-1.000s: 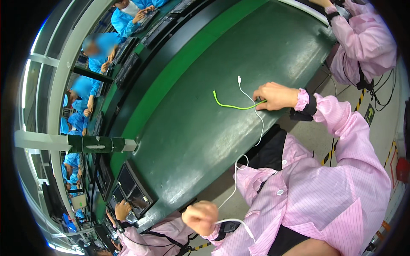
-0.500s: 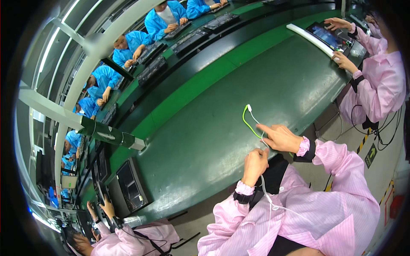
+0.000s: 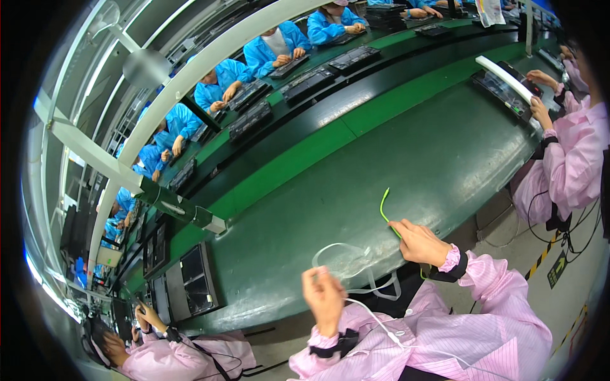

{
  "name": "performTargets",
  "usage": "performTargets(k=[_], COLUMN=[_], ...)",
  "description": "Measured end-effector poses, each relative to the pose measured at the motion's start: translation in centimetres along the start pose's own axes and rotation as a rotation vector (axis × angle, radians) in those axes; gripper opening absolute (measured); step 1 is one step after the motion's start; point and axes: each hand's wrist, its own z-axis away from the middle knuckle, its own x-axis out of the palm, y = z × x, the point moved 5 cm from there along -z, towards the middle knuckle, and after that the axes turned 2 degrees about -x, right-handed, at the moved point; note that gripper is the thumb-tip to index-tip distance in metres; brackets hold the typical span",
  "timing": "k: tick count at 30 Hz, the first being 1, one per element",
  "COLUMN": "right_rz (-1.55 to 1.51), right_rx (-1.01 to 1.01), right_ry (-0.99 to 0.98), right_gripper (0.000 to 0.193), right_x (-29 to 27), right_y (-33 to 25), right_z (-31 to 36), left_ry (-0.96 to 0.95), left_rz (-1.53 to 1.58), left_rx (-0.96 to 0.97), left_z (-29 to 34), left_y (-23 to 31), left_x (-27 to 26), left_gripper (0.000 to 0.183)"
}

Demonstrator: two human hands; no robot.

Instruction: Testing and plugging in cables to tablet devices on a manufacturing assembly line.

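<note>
At eight o'clock from my right hand (image 3: 424, 243), pinching the green cable (image 3: 382, 208), my left hand (image 3: 324, 298) pinches the now-separated white cable (image 3: 382, 325).

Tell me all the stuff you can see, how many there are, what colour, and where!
Green cable: one, bright green, in the right hand
White cable: one, white, from the left hand across the lap; its loop is blurred
Table: one, dark green, in the middle
Flat devices: several, black, across the table
White bar: one, white, far right
Post: one, pale and dark green, left
Framed panel: one, dark, left end
People in blue: several, far side
People in pink: at least two, right and lower left
Floor sign: one, dark with an arrow, lower right
Wristbands: two, black, own wrists
Sleeves: two, striped pink, bottom
Left hand: one, bare, lower middle
Right hand: one, bare, right of it
</note>
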Motion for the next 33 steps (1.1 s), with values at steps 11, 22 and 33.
performTargets(k=[11, 22, 33], right_rz=[-0.031, -1.028, -1.385], right_rx=[-0.081, 0.302, 0.436], right_ry=[0.062, -0.530, -0.416], right_gripper=[0.027, 0.032, 0.023], right_x=[2.2, 7.4, 7.3], right_y=[3.3, -7.2, -9.9], right_z=[-7.0, 0.1, 2.1], left_ry=[0.138, -0.199, -0.406], left_rz=[-0.070, -0.329, -0.446], left_rx=[-0.124, -0.099, -0.005], left_z=[2.2, 9.0, 11.6], left_y=[-0.9, -0.1, 0.0], left_x=[-3.5, 1.3, -4.2], left_gripper=[0.014, 0.017, 0.014])
